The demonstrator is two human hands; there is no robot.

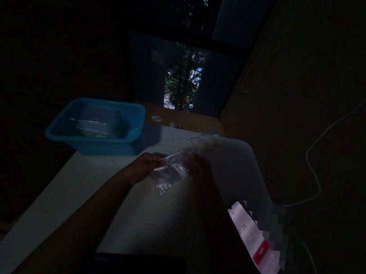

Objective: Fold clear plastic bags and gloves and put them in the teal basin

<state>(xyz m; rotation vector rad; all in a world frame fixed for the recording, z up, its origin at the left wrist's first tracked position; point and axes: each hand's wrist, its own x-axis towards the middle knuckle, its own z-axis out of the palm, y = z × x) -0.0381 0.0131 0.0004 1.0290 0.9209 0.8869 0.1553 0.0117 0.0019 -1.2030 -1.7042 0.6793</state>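
A clear plastic bag (170, 175) is held up between my two hands over the white table. My left hand (143, 167) pinches its left edge with thumb and fingers. On the other side my right hand (201, 170) is closed at the bag's upper right; shadow hides most of its fingers. Just beyond the hands lies a pile of crumpled clear plastic (202, 142), with some yellowish parts in it. The light is dim, and I cannot tell whether the bag contains anything.
A blue plastic basin (110, 147) with clear-wrapped contents stands at the back left of the white table (153, 223). A lit phone (253, 242) lies at the right edge. A dark bar (138, 264) is at the front. White cable (312, 173) hangs along the right wall.
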